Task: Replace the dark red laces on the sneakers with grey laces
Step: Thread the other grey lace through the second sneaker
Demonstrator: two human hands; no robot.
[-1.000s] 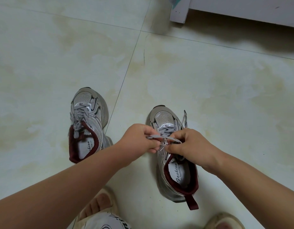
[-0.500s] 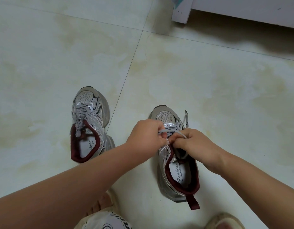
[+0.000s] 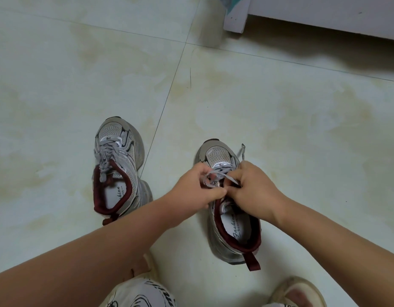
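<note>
Pinching a flat grey lace [image 3: 222, 176] over the tongue of the right-hand grey and silver mesh sneaker [image 3: 232, 229], both hands meet above its upper eyelets. The left hand [image 3: 192, 191] has its fingers curled and its fingertips pressed together on a small loop of the lace. The right hand [image 3: 256, 191] is also closed, gripping the strand that crosses from that loop toward its knuckles. The thumbs of the two hands touch or nearly touch; which, I cannot tell. One loose end of the lace [image 3: 243, 151] sticks out past the right hand, beside the shoe's toe.

This sneaker stands upright on the pale tiled floor [image 3: 280, 129], toe pointing away, its dark red collar lining and heel tab [image 3: 253, 263] facing the wearer of the camera. Printed script shows on its white insole.

The other grey and silver sneaker [image 3: 119, 165] stands well apart to the left, just across a tile seam, already threaded with a grey lace [image 3: 107, 156] whose end hangs into the opening.

A patterned white trouser knee [image 3: 138, 293] and a beige sandal [image 3: 300, 293] fill the bottom edge. White furniture [image 3: 324, 16] stands at the top right.
</note>
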